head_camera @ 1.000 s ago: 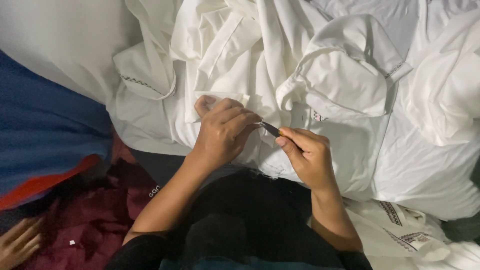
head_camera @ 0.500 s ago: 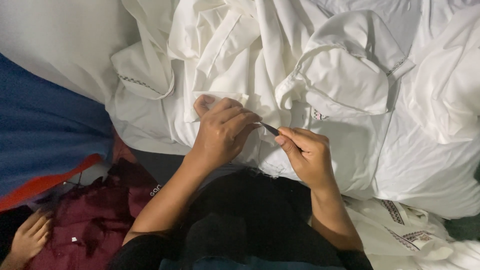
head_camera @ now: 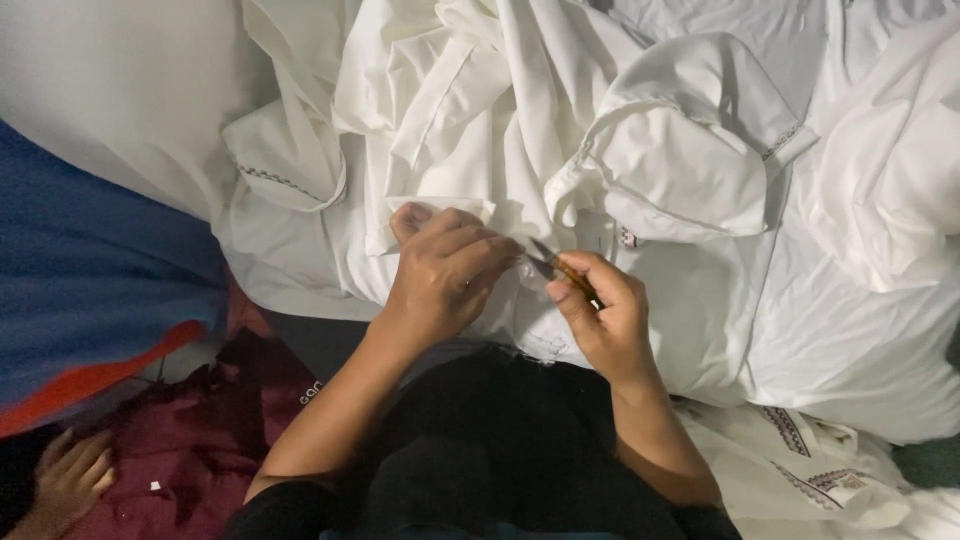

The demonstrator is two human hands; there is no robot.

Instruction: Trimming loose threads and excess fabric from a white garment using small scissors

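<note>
A fold of crumpled white cotton cloth (head_camera: 560, 150) is pinched by the left hand (head_camera: 445, 275); beside it, a small amber-handled metal cutter (head_camera: 556, 266) is gripped in the closed right hand (head_camera: 605, 315).

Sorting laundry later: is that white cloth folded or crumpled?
Crumpled: the white cloth lies heaped in loose creases, the left hand pinching part of it.

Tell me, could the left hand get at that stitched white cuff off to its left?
Probably yes. The left hand pinches white cloth beside the right hand holding a small tool. The cuff lies uncovered on the pile, with only loose folds between.
</note>
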